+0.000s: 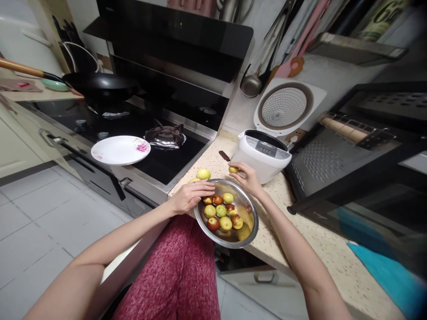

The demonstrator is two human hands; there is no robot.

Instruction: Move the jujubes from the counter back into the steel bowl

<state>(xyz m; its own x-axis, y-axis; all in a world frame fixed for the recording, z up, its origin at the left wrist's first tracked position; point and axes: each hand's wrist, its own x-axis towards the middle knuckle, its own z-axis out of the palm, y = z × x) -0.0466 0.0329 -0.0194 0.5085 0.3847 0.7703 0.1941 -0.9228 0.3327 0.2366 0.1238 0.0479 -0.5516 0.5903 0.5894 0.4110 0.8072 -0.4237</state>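
Observation:
A stainless steel bowl (248,238) at the counter's front edge holds several jujubes (220,210), yellow-green and partly reddish brown. My left hand (188,196) lies across the bowl's left rim, its fingers stretched out over the fruit there; its fingertips seem to touch a brownish jujube (208,200). Just beyond the far rim, my right hand (247,178) pinches one jujube (232,170) between thumb and fingers. On the counter behind my left hand lies a yellow-green jujube (203,174), with another (194,180) partly hidden beside it.
A white rice cooker (258,155) stands with its lid raised behind my right hand, near a small brown-handled item (224,155). A flowered white plate (120,150) rests at the stove's front edge. A wok (100,84) sits farther left; a black oven (350,178) is to the right.

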